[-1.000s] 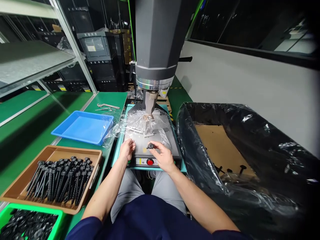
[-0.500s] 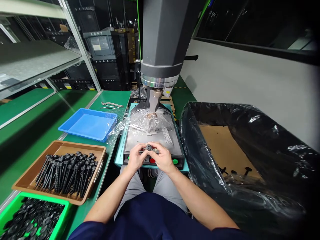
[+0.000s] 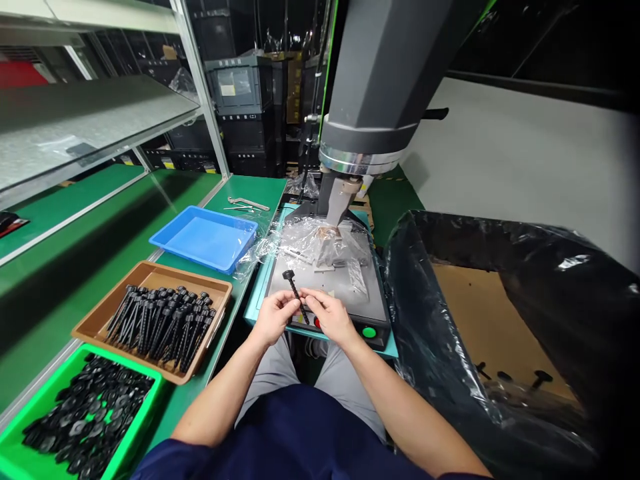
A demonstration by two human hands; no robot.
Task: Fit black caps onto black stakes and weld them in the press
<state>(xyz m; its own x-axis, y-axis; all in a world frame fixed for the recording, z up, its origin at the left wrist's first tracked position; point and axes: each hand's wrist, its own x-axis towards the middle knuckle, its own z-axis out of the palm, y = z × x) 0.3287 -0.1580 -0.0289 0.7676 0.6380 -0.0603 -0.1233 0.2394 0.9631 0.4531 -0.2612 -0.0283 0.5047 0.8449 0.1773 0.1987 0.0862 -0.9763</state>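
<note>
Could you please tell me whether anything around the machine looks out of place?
Crumpled clear plastic lies bunched around the metal fixture and trails toward the blue tray; it looks untidy, though it may be deliberate.

The green bench (image 3: 271, 189) bears three trays (image 3: 203, 232) and, apparently, a wrench (image 3: 250, 203).

Bench (image 3: 255, 188) brightly lit | shadow beneath shelf (image 3: 125, 113) | glare on black liner (image 3: 440, 360) | right edge dark

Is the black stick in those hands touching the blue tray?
Apart: the head view shows the turquoise edge between the black stick and the blue tray.
</note>
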